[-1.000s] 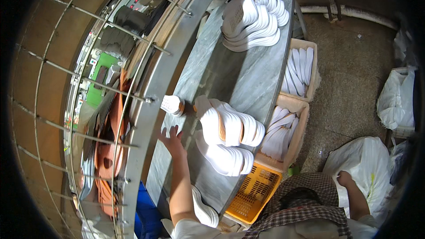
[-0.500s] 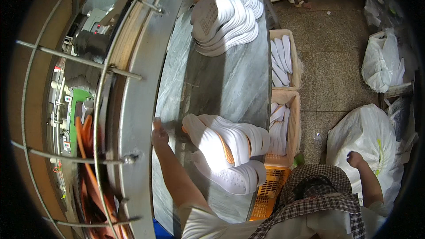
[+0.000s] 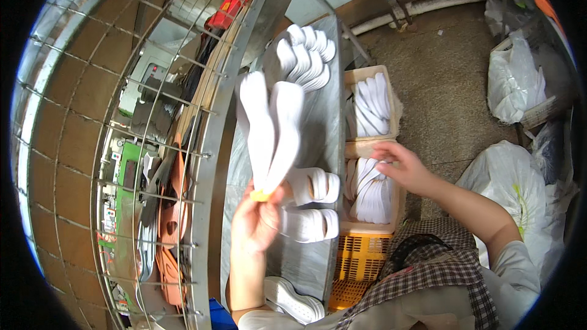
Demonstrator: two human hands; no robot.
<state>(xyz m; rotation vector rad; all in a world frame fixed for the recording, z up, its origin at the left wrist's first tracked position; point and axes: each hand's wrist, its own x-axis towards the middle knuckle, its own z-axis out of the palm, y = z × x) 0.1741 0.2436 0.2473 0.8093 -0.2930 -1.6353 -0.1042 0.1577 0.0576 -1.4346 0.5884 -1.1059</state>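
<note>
White soles (image 3: 271,131) now raised, left hand (image 3: 255,225)

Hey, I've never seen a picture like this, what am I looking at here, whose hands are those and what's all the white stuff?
This is one view from a fisheye camera worn on a person's head, looking down, so straight edges bend. The left hand holds up two long white foam shoe soles by their ends. The right hand is open and reaches over a cardboard box of white insoles. More stacked white soles lie on the grey metal worktable. On the left, a wire guard covers a machine. An orange plastic crate sits below the box.
</note>
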